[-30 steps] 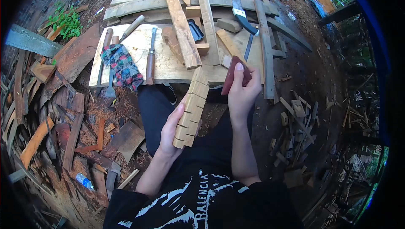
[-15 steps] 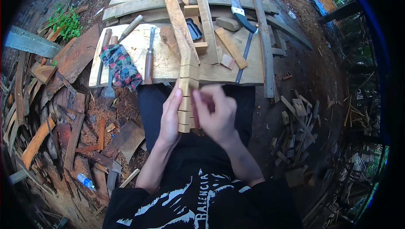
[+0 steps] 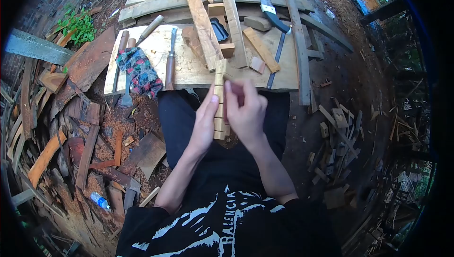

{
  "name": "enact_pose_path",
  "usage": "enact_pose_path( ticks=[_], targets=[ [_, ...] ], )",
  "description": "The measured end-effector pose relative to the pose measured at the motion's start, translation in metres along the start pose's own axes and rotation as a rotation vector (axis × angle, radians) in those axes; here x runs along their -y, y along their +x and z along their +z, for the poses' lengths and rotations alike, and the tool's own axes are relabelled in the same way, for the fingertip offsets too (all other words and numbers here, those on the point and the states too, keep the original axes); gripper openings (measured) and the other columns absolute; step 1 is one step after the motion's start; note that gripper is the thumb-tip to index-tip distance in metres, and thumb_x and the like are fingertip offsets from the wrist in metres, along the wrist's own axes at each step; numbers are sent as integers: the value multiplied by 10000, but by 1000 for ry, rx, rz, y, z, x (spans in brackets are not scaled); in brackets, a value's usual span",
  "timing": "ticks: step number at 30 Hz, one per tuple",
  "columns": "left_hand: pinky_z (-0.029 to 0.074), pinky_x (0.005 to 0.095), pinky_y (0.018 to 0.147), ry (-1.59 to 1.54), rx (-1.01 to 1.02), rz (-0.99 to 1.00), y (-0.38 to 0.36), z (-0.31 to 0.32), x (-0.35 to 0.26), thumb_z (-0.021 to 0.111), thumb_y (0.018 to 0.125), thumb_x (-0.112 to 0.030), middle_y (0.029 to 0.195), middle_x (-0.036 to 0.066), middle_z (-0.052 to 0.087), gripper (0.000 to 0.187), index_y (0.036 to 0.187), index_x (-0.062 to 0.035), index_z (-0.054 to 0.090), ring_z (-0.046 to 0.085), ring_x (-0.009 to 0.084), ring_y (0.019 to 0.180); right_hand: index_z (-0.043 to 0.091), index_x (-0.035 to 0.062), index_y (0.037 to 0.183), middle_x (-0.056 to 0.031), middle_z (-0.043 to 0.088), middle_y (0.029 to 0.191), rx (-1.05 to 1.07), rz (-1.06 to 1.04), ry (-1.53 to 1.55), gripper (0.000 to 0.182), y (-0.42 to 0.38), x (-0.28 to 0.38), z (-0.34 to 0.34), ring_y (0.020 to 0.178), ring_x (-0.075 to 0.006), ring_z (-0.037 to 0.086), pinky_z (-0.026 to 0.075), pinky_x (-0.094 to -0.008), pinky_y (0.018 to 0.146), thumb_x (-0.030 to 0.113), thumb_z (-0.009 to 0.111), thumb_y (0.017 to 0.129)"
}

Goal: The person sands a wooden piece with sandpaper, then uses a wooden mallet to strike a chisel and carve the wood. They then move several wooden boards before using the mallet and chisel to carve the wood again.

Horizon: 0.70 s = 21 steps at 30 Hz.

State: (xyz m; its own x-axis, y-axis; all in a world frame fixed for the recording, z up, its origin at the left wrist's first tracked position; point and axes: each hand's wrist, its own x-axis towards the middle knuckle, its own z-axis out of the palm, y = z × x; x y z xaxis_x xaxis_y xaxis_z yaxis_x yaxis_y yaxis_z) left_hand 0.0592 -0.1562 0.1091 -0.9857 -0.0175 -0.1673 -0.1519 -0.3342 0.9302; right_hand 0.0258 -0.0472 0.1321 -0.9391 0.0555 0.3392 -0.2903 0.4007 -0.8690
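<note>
My left hand [image 3: 203,120] is closed around a pale wooden block [image 3: 219,120] with several evenly spaced cuts across its face. It is held upright over my lap, just in front of the bench edge. On the block's right side, my right hand [image 3: 248,114] has its fingers curled in a pinch against the wood. A thin reddish-brown edge shows between these fingers and the block; what it is I cannot make out. Just beyond the block's top lies a long wooden board [image 3: 202,22] on the bench.
On the workbench [image 3: 189,78] lie a chisel [image 3: 170,63], a plaid cloth [image 3: 139,71], a black tray [image 3: 219,30] and a handsaw [image 3: 270,13]. Scrap wood [image 3: 87,157] and a plastic bottle [image 3: 99,200] are on the ground at left, more offcuts [image 3: 339,119] at right.
The block and both hands have shifted slightly right, and the block has turned so its face looks narrower. My right hand has moved along its side. The view has shifted a little.
</note>
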Motion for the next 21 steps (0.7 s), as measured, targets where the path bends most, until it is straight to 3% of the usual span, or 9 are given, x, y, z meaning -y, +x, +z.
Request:
enact_pose_path(
  ticks=[3,6,7,9,11,12,15,18,21],
  targets=[
    [445,294,1050,-145,-28,-9,15,-15,-5,341,1117,-289,1440,141,529,560,1584,16,285,561,159,1210,609,38,927,-150,685,700,131,-130,-80,109,-32,12,-2,628,-299,726,544,-397,544,99,700,927],
    [415,307,1086,-78,-61,-13,12,-6,0,335,1123,-295,1456,146,519,571,1592,21,255,535,171,1260,611,28,924,-149,672,669,32,-48,5,114,-9,-2,6,592,-293,708,522,-396,519,110,689,940],
    [397,314,1108,-62,-35,-65,8,-2,1,333,1125,-298,1463,151,514,575,1594,23,248,519,179,1286,603,-4,906,-106,674,672,4,27,-11,142,6,-4,5,544,-149,659,485,-310,499,88,703,948],
    [447,292,1053,103,-99,79,12,-1,15,332,1128,-317,1417,134,543,575,1594,12,258,560,152,1207,604,-8,913,-111,671,664,-23,38,-12,131,16,-17,10,551,-162,668,491,-316,507,78,694,951],
    [465,290,1030,5,-28,-53,14,-11,-2,329,1129,-317,1404,129,548,573,1595,7,259,569,145,1180,602,-6,913,-104,664,657,-33,-56,12,129,-3,-17,14,545,-161,667,485,-309,500,71,699,944],
    [461,296,1035,-65,-75,0,20,-14,-3,331,1128,-319,1401,133,550,572,1593,9,264,565,149,1184,609,24,920,-156,662,653,28,5,6,108,-16,1,9,587,-311,705,529,-402,533,94,691,928],
    [460,286,1025,-41,-145,74,21,-10,-15,330,1128,-303,1390,132,555,555,1586,8,289,566,151,1176,608,20,922,-144,665,664,81,8,14,111,-23,5,4,582,-273,709,510,-369,514,89,694,935],
    [332,313,1162,208,-59,135,10,0,-2,335,1123,-288,1532,189,451,576,1578,55,259,449,228,1396,603,14,922,-153,680,683,-52,42,25,125,15,-19,7,589,-263,712,514,-362,515,101,688,951],
    [309,318,1177,140,-77,84,13,-9,1,330,1123,-276,1545,199,436,572,1578,62,249,422,230,1419,599,18,911,-145,680,675,-32,28,45,135,-3,-15,9,577,-264,707,513,-365,513,108,692,949]
  ],
)
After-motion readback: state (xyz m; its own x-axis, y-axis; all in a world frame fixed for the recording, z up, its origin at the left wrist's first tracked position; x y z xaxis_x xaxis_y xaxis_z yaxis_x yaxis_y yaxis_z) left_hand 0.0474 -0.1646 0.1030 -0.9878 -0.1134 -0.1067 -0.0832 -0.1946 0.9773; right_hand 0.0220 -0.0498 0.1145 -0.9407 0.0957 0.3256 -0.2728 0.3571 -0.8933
